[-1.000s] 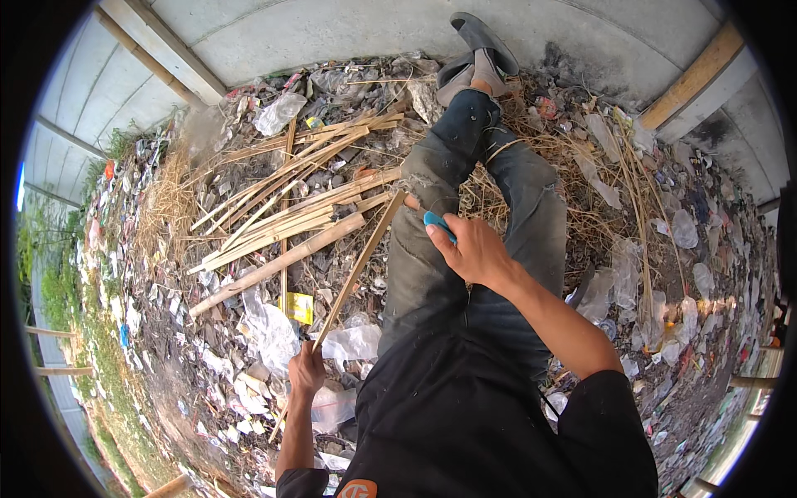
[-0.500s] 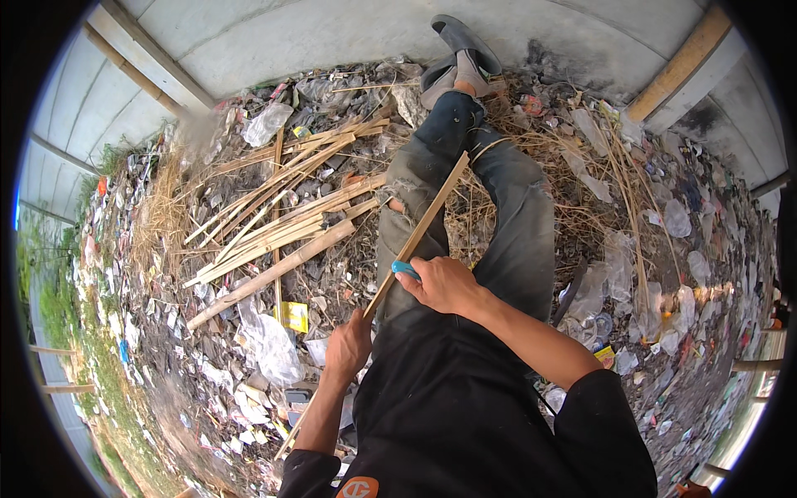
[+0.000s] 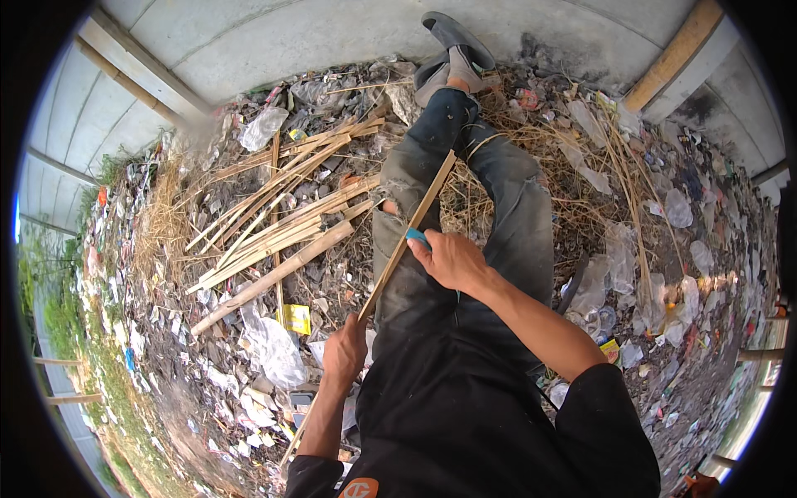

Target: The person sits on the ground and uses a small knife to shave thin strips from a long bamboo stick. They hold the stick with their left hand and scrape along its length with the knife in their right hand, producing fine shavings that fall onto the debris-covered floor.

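Note:
A long, flat bamboo strip (image 3: 431, 196) lies slantwise over my outstretched legs, its far end between my knees. My left hand (image 3: 344, 350) is closed around its lower part, beside my left thigh. Farther up, my right hand (image 3: 452, 261) grips a small blue object (image 3: 417, 238) and holds it against the strip. Most of that object is hidden by my fingers, so its kind does not show. Behind my left forearm, the strip's near end (image 3: 297, 436) seems to reappear.
Several split bamboo strips (image 3: 286, 228) and a rounder bamboo pole (image 3: 270, 278) lie to the left of my legs. Plastic litter, including a clear bag (image 3: 274, 349) and a yellow packet (image 3: 297, 319), covers the ground. A grey wall (image 3: 357, 33) stands beyond my feet.
My right hand and the blue object have moved farther up the strip, away from my body. The strip's far end has shifted slightly left. My left hand keeps its hold.

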`<state>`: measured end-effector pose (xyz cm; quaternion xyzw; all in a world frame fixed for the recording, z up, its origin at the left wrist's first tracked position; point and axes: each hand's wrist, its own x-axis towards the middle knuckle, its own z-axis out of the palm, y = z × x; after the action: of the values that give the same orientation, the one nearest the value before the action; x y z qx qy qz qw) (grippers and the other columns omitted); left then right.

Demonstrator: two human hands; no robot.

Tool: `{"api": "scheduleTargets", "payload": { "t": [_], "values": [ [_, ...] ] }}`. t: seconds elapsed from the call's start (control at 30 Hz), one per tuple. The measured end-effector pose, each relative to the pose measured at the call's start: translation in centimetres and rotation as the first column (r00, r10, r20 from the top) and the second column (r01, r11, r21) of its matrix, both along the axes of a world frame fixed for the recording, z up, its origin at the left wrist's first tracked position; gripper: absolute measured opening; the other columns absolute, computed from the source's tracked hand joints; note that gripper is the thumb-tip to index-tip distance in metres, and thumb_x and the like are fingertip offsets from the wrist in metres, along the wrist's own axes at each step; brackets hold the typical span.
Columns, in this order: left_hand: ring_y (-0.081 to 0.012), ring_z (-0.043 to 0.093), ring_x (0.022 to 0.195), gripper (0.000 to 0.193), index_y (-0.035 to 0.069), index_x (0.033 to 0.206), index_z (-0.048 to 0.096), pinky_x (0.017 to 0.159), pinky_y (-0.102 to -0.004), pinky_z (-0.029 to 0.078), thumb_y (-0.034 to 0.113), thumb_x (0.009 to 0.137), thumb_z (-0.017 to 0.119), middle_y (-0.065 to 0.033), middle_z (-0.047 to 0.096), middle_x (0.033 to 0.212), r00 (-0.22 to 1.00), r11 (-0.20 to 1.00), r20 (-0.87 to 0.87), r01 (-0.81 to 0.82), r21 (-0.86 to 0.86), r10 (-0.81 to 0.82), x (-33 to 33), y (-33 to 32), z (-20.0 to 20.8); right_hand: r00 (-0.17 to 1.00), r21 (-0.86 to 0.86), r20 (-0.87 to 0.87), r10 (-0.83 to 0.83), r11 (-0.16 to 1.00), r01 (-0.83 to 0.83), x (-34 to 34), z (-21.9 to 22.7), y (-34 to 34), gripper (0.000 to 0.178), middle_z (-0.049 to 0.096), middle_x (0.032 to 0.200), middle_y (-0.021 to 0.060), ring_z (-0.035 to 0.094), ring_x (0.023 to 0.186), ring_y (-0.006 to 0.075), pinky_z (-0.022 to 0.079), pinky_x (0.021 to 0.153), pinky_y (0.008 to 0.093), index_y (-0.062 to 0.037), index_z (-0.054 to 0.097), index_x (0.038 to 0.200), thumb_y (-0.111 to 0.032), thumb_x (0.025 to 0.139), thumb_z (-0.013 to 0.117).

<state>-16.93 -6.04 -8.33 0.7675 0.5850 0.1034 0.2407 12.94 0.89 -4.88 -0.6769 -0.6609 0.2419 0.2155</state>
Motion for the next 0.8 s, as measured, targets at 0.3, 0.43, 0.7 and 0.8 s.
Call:
{"api": "scheduleTargets", "payload": {
  "t": [0.3, 0.43, 0.7, 0.8],
  "values": [
    [-0.0518, 0.066, 0.068, 0.016, 0.008, 0.102, 0.054, 0.058, -0.0614, 0.048, 0.024, 0.106, 0.053, -0.0269, 0.065, 0.071, 0.999, 0.999, -0.050, -0.021, -0.040, 0.019, 0.9, 0.3, 0.3, 0.979, -0.079, 0.076, 0.189, 0.980, -0.183, 0.6, -0.4, -0.5, 0.055, 0.069, 0.071, 0.0252, 0.070, 0.070, 0.0463, 0.056, 0.067, 0.0579, -0.0003, 0.067, 0.092, -0.050, 0.107, 0.049],
    [-0.0512, 0.066, 0.068, 0.016, 0.008, 0.103, 0.056, 0.057, -0.0601, 0.048, 0.024, 0.106, 0.055, -0.0269, 0.065, 0.070, 0.999, 1.000, -0.027, -0.024, 0.013, 0.024, -0.4, 0.0, 0.0, 0.997, 0.106, 0.070, -0.034, 0.994, 0.026, 4.2, -1.8, 3.4, 0.057, 0.068, 0.072, 0.0259, 0.069, 0.074, 0.0477, 0.054, 0.067, 0.0586, -0.0003, 0.067, 0.091, -0.051, 0.108, 0.049],
    [-0.0519, 0.062, 0.061, 0.020, 0.000, 0.107, 0.058, 0.052, -0.0583, 0.046, 0.020, 0.106, 0.057, -0.0266, 0.063, 0.066, 0.990, 0.998, 0.129, 0.057, -0.041, -0.051, -1.3, 0.6, -0.3, 0.833, 0.179, -0.076, -0.549, 0.814, 0.553, 22.6, -0.7, 12.8, 0.076, 0.066, 0.070, 0.0262, 0.067, 0.070, 0.0459, 0.051, 0.071, 0.0570, 0.0053, 0.068, 0.078, -0.058, 0.109, 0.040],
    [-0.0425, 0.061, 0.055, 0.027, -0.003, 0.100, 0.061, 0.055, -0.0504, 0.046, 0.021, 0.108, 0.055, -0.0235, 0.059, 0.063, 0.963, 0.982, 0.268, 0.059, -0.179, -0.009, 0.4, 1.3, 0.3, 0.924, 0.103, -0.093, -0.370, 0.920, 0.379, 16.6, 3.4, 8.9, 0.071, 0.065, 0.069, 0.0257, 0.068, 0.072, 0.0454, 0.051, 0.071, 0.0563, 0.0034, 0.066, 0.081, -0.058, 0.108, 0.043]
  ]
}}
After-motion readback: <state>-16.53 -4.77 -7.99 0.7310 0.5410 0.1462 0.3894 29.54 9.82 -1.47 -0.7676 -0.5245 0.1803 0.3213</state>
